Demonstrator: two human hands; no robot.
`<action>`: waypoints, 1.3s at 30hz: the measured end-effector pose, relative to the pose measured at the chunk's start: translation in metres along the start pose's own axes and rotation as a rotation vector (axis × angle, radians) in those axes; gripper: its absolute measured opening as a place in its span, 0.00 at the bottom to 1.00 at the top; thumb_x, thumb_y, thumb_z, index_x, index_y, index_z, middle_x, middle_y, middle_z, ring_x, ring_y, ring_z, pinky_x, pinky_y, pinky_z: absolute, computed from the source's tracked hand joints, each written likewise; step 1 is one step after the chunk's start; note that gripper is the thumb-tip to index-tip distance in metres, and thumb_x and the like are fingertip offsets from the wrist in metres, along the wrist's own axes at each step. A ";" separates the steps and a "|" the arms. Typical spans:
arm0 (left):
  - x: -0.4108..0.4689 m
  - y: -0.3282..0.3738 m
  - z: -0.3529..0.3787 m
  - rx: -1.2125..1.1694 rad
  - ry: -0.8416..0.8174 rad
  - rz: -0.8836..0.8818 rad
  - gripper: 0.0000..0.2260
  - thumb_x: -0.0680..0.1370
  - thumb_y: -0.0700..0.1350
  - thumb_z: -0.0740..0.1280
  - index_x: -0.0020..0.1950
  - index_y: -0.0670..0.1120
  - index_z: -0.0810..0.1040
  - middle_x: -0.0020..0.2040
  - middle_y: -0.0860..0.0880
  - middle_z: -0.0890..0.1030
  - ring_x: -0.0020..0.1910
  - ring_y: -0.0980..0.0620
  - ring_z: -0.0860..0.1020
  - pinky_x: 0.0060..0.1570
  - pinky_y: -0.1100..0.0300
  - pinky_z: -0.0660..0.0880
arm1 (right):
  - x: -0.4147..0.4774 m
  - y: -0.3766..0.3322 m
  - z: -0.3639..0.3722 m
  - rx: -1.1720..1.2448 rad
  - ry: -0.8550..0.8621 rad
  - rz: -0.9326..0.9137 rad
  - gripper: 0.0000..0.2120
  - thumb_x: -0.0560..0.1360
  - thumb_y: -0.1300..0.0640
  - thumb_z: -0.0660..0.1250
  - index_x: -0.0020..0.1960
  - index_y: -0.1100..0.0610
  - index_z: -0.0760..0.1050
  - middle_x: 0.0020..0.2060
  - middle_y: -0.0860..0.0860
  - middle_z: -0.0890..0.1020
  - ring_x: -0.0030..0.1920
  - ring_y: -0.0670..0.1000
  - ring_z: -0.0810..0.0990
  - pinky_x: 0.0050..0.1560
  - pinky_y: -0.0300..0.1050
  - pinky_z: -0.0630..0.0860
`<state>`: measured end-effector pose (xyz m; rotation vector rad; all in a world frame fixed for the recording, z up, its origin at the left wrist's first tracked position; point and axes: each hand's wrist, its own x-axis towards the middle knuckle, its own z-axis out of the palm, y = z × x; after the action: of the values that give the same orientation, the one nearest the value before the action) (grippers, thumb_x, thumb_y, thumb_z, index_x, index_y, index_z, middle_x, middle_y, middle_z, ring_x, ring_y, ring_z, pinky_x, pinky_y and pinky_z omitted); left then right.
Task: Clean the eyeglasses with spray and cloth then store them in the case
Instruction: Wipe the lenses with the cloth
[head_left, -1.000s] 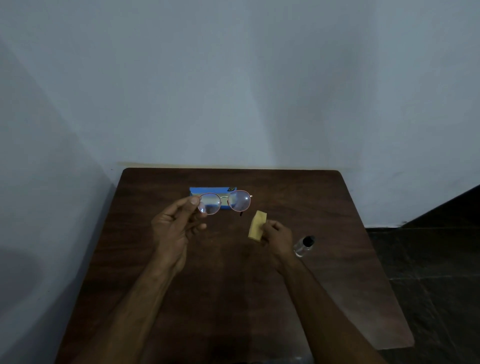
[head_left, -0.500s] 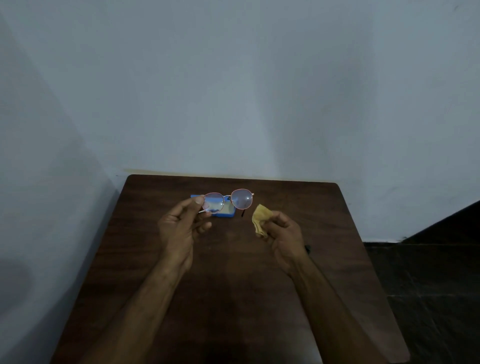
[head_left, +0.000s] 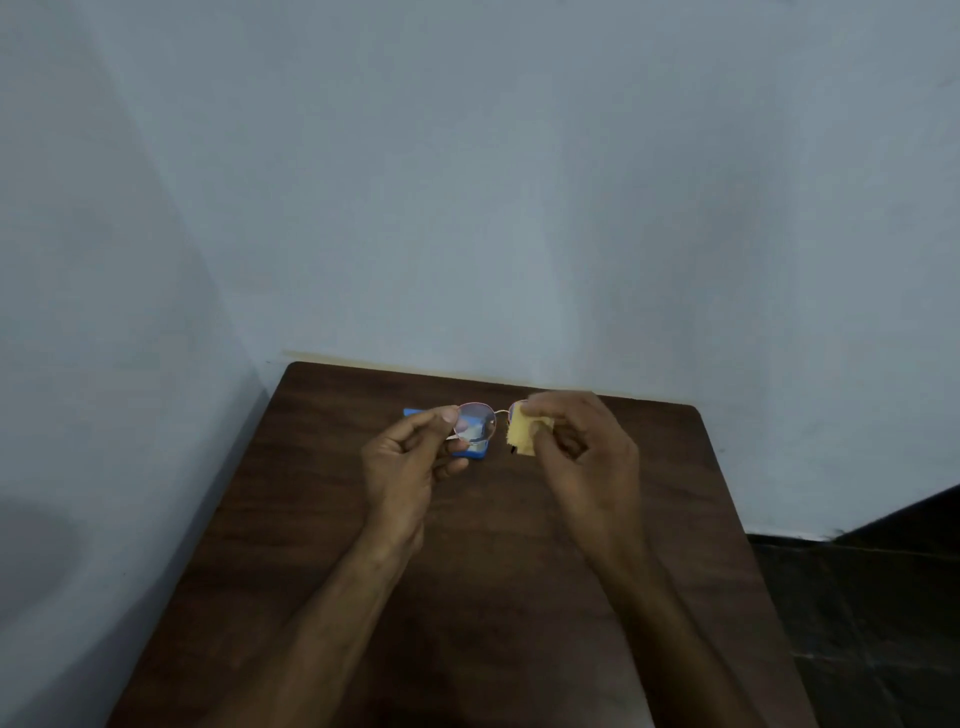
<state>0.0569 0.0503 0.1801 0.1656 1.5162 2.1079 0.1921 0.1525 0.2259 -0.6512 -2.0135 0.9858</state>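
Observation:
My left hand (head_left: 410, 457) pinches the left end of thin-rimmed round eyeglasses (head_left: 475, 422) and holds them above the table. My right hand (head_left: 582, 447) grips a small yellow cloth (head_left: 522, 434) pressed over the right lens, which the cloth and fingers hide. A blue case (head_left: 470, 451) lies on the table behind the glasses, partly seen through the left lens. The spray bottle is hidden behind my right hand.
A dark wooden table (head_left: 467, 597) stands in a corner, with a pale wall behind and to the left. Dark floor (head_left: 872, 613) shows past its right edge.
My right hand rose from beside the spray bottle and carried the yellow cloth left onto the right lens. My left hand kept holding the glasses.

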 end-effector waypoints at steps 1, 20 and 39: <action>-0.002 0.001 0.003 0.018 -0.003 0.012 0.06 0.80 0.40 0.72 0.55 0.42 0.87 0.46 0.45 0.89 0.42 0.50 0.87 0.37 0.60 0.83 | 0.002 -0.007 0.003 -0.144 -0.006 -0.108 0.14 0.76 0.69 0.71 0.59 0.56 0.82 0.56 0.48 0.83 0.55 0.45 0.83 0.52 0.38 0.80; -0.024 0.020 0.033 -0.097 0.005 0.032 0.05 0.80 0.40 0.72 0.51 0.45 0.88 0.46 0.44 0.88 0.43 0.47 0.88 0.40 0.59 0.84 | 0.009 -0.001 0.012 -0.457 0.116 -0.334 0.09 0.76 0.62 0.70 0.54 0.60 0.85 0.51 0.53 0.86 0.49 0.54 0.85 0.51 0.43 0.77; -0.038 0.028 0.040 -0.017 -0.020 0.170 0.06 0.80 0.40 0.73 0.53 0.40 0.88 0.42 0.43 0.88 0.39 0.48 0.86 0.36 0.57 0.84 | 0.018 -0.022 -0.003 -0.491 0.066 -0.274 0.07 0.75 0.65 0.75 0.53 0.57 0.85 0.51 0.50 0.84 0.49 0.52 0.82 0.44 0.48 0.81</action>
<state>0.0954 0.0597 0.2275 0.3180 1.5196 2.2425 0.1821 0.1545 0.2529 -0.6259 -2.2270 0.3030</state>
